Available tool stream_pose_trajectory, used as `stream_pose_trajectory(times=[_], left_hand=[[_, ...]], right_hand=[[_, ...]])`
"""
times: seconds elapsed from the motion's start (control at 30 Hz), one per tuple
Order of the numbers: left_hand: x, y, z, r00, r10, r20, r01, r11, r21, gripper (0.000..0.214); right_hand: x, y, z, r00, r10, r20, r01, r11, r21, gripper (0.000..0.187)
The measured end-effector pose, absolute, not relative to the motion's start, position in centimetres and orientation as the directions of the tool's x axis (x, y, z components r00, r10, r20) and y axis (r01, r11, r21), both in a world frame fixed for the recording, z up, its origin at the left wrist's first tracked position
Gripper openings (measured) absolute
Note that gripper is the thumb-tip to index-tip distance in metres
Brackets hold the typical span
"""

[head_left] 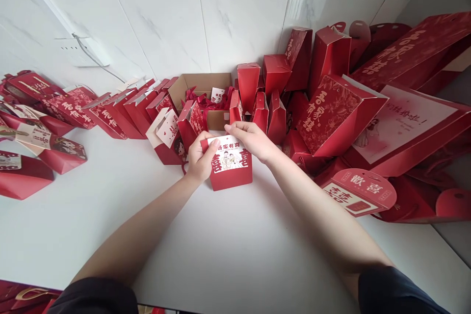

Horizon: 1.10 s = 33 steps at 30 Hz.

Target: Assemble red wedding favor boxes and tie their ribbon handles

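Note:
A small red gift box [231, 181] stands on the white table in front of me, with a white printed card [231, 159] lying against its face. The card carries red characters and a drawn couple. My left hand [202, 159] is closed round the box's left side, its thumb pressing on the card's upper left corner. At the top edge, my right hand [252, 140] has its thumb and fingers drawn together on the box. The fingertips behind the box are hidden. Just behind my left hand is another red box [191, 120].
Against the tiled wall, an open cardboard box [200, 81] holds dark red ribbons and a card. Red gift boxes [138, 113] line the table's left side. Larger red boxes [333, 113] pile up at right, near a rounded red box [362, 191]. A cable [97, 61] hangs from a wall socket.

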<state>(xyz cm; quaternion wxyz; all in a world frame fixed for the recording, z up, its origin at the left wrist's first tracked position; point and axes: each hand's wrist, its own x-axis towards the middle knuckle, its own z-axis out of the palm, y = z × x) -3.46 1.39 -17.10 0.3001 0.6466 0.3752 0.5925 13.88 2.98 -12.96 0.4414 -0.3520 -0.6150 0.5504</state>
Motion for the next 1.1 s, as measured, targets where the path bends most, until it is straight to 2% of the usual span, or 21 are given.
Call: stream_pose_trajectory(times=[0.53, 0.77, 0.9, 1.1], left_hand=[[-3.3, 1.5, -17.2, 0.016, 0.832, 0.554, 0.001, -0.554, 0.832, 0.024], [-3.4, 1.5, -17.1, 0.028, 0.810, 0.586, 0.101, -0.585, 0.805, 0.024], [-3.3, 1.4, -16.9, 0.003, 0.850, 0.527, 0.116, -0.524, 0.844, 0.023], [-3.3, 1.7, -16.9, -0.091, 0.896, 0.434, -0.023, -0.438, 0.899, 0.025]], right_hand=[[13.7, 2.9, -12.9, -0.348, 0.924, 0.156, -0.045, 0.150, -0.988, 0.045], [13.7, 2.8, -12.8, -0.360, 0.919, 0.160, -0.077, 0.141, -0.987, 0.046], [13.7, 3.1, -13.0, -0.347, 0.922, 0.171, -0.074, 0.155, -0.985, 0.038], [14.0, 3.9, -13.4, -0.354, 0.907, 0.228, -0.157, 0.183, -0.971, 0.022]])
